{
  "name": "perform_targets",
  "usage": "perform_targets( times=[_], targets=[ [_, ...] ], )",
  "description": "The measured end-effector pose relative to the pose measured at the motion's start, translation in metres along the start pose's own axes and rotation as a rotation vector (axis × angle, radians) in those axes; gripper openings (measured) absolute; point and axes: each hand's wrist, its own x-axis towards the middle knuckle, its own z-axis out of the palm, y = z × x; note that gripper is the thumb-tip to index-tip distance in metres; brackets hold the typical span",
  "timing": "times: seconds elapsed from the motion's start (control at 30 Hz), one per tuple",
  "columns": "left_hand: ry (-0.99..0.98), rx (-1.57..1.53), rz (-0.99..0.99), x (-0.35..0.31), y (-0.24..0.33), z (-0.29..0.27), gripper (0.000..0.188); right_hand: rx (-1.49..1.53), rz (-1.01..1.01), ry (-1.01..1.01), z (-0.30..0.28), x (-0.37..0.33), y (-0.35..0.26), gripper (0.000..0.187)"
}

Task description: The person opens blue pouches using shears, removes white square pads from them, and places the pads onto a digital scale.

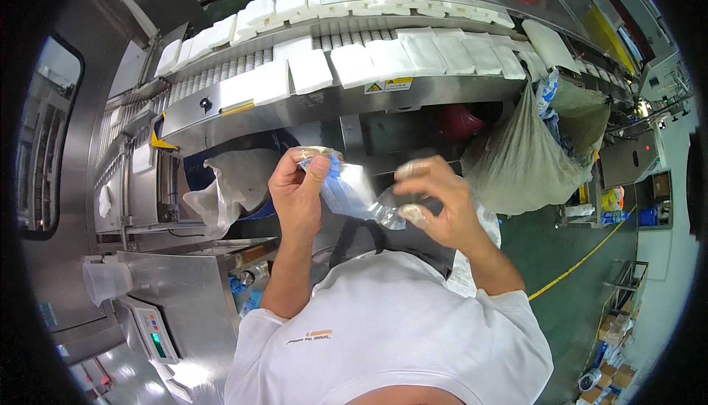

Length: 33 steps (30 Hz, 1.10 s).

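My left hand (299, 191) pinches one end of a blue and clear plastic packet (346, 190) between thumb and fingers, in front of my chest. A bright white or silvery area shows along the packet's upper side, and its crumpled clear end points right. At that end is my right hand (442, 202), its fingers bent and smeared by motion. The thumb is close to the clear plastic; whether it grips the film cannot be made out. Pale coverings seem to wrap some fingertips of both hands.
Ahead runs a roller conveyor (346, 39) carrying rows of white pouches (387, 58). A big cloth sack (516, 162) hangs at the right, and a bin with a whitish liner (232, 184) stands left. Nearer left are a steel cabinet (184, 302) and a scale (151, 331).
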Motion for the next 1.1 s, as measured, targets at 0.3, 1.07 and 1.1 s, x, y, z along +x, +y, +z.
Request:
perform_targets(
  times=[0.3,1.07,1.1],
  targets=[
    [-0.073,0.074,0.101,-0.008,0.004,0.006,0.003,-0.038,-0.051,0.008,0.035,0.042,-0.012,0.025],
    [0.018,0.119,-0.034,-0.007,-0.036,0.007,0.008,0.261,0.371,-0.061,-0.004,-0.005,0.029,0.025],
    [0.074,0.06,-0.04,-0.004,-0.046,-0.004,0.008,0.285,0.346,0.062,-0.008,-0.008,0.032,0.025]
  ],
)
